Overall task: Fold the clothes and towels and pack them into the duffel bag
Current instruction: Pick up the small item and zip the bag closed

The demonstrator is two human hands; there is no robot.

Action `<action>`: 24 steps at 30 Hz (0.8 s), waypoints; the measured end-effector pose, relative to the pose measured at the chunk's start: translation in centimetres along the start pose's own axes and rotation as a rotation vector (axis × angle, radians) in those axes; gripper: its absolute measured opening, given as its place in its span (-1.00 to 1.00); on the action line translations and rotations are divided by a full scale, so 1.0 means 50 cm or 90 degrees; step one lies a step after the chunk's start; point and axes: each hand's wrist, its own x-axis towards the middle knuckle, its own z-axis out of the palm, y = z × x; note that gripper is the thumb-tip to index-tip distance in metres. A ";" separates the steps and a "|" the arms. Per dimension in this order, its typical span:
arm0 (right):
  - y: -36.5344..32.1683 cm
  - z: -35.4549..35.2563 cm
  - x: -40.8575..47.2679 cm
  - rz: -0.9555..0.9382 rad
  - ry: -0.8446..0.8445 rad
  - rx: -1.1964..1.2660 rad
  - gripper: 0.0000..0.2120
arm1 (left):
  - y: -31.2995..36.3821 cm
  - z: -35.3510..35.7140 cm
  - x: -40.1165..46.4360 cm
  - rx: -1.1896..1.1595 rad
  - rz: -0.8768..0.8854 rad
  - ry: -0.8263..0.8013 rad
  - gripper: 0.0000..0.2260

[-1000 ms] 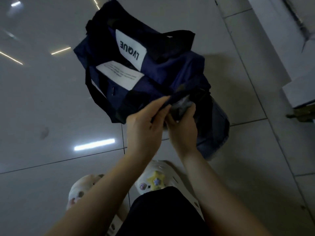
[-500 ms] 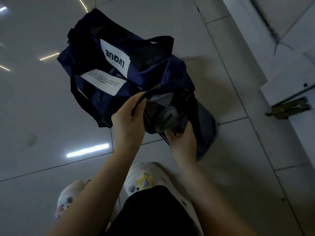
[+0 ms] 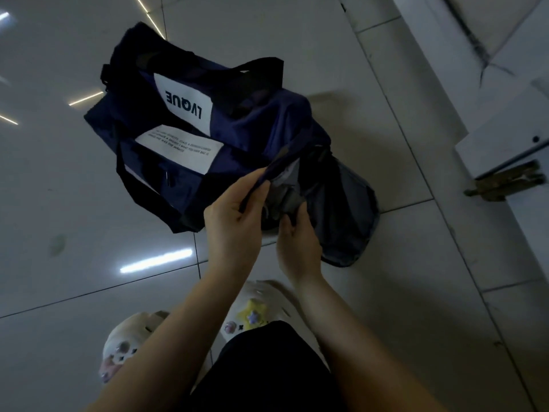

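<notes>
Head view: left hand (image 3: 234,224) fingers pinch the duffel bag (image 3: 252,126) rim; right hand (image 3: 300,242) fingers grip its gray lining.

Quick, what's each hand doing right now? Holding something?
Left hand: pinches the navy edge of the duffel bag by its opening.
Right hand: fingers curled on the bag's grey fabric at the opening.

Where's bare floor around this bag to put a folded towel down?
Bare glossy tile floor lies left of the navy duffel bag, and more right of it toward the white door. Crowded at the opening, where left hand and right hand grip.
</notes>
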 end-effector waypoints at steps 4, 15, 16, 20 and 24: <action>-0.018 0.002 -0.009 -0.047 0.042 -0.104 -0.57 | 0.014 -0.005 -0.014 -0.032 -0.017 -0.013 -0.80; 0.015 -0.017 0.028 0.040 -0.072 0.033 -0.55 | -0.016 -0.020 0.003 -0.123 -0.123 0.046 -0.81; 0.011 -0.019 0.031 0.063 -0.073 0.079 -0.58 | -0.017 -0.019 0.001 -0.110 -0.114 0.037 -0.80; 0.007 -0.023 0.051 0.101 -0.036 0.091 -0.52 | -0.017 -0.017 -0.002 -0.067 -0.075 0.003 -0.77; 0.002 -0.021 0.070 0.122 -0.042 0.078 -0.58 | -0.014 -0.015 -0.010 0.021 -0.011 -0.018 -0.73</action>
